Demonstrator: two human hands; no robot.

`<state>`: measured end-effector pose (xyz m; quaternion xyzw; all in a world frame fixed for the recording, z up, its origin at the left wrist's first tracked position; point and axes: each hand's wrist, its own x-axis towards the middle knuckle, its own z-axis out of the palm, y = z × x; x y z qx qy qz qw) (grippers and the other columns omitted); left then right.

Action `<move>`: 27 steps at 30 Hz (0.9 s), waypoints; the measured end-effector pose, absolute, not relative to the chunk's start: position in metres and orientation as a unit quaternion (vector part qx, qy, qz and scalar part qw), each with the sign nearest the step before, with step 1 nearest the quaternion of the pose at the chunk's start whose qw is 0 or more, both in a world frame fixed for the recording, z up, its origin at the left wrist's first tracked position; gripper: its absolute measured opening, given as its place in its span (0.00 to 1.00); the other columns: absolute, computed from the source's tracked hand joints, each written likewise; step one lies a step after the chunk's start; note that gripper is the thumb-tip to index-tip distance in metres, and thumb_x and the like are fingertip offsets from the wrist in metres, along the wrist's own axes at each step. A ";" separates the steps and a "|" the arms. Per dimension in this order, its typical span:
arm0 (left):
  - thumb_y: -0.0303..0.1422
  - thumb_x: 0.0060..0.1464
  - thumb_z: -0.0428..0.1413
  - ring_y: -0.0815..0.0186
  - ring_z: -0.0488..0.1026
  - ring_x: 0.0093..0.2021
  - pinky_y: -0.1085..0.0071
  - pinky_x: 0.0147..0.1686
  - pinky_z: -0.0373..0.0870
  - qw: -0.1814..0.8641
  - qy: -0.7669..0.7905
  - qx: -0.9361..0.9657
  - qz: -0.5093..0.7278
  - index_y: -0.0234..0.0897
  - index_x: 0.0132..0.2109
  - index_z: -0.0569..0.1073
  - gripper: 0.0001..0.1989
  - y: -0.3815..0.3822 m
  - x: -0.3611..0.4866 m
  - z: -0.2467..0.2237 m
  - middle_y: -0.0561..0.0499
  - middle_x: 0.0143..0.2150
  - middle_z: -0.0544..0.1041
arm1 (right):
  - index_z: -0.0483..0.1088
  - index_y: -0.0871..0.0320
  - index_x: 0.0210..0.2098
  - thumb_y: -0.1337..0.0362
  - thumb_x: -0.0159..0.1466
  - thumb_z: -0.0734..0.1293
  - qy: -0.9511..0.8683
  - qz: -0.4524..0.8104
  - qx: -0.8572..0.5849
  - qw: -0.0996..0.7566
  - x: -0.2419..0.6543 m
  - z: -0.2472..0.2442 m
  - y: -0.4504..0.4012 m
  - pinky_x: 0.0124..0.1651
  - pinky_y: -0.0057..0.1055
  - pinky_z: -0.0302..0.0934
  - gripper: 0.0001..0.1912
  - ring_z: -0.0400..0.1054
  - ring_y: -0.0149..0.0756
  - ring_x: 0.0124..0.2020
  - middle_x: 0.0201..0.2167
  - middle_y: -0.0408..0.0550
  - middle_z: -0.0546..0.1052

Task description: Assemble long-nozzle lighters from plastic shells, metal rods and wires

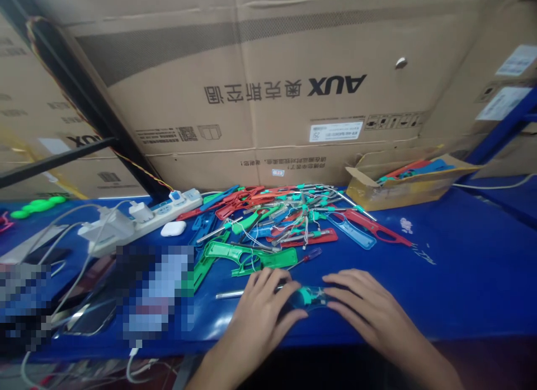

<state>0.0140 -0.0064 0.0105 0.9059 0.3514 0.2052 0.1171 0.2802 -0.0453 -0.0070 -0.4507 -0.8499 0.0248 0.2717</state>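
Note:
Near the table's front edge, my left hand (265, 303) and my right hand (369, 303) close on a blue lighter casing (309, 306), one at each end. A teal plastic part (307, 295) and a bit of white wire show in it between my fingers. From beyond my left hand a thin metal tube (229, 294) sticks out to the left. My fingers hide much of the casing. Just behind lie a green lighter casing (277, 259) and a small screwdriver (311, 255). Farther back is a pile of lighter inserts with metal tubes and white wires (300, 211).
An open cardboard box (392, 195) of coloured casings stands at the back right. On the left are a power strip (168, 208) with chargers, a white earphone case (173, 229), phones and cables. Large cartons (268, 60) wall off the back.

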 end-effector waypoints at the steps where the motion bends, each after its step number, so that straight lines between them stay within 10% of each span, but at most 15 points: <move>1: 0.40 0.66 0.59 0.52 0.69 0.53 0.52 0.52 0.69 0.110 0.351 0.909 0.199 0.41 0.58 0.72 0.17 -0.007 0.014 0.010 0.45 0.55 0.73 | 0.72 0.49 0.58 0.60 0.74 0.65 -0.855 0.026 -0.450 0.255 0.280 -0.007 -0.046 0.57 0.43 0.68 0.14 0.71 0.42 0.56 0.56 0.46 0.78; 14: 0.38 0.69 0.56 0.51 0.70 0.56 0.48 0.56 0.68 0.086 0.339 0.919 0.184 0.42 0.63 0.69 0.19 -0.008 0.015 0.014 0.44 0.57 0.73 | 0.65 0.43 0.67 0.52 0.72 0.66 -0.875 0.076 -0.444 0.178 0.272 0.000 -0.043 0.63 0.47 0.66 0.25 0.66 0.44 0.63 0.63 0.45 0.73; 27: 0.30 0.70 0.54 0.61 0.75 0.45 0.62 0.46 0.67 0.154 0.342 0.882 0.285 0.41 0.47 0.77 0.07 0.003 0.000 0.008 0.51 0.45 0.80 | 0.67 0.43 0.65 0.61 0.75 0.62 -0.870 0.108 -0.440 0.196 0.273 0.006 -0.042 0.62 0.44 0.64 0.20 0.66 0.42 0.60 0.61 0.46 0.73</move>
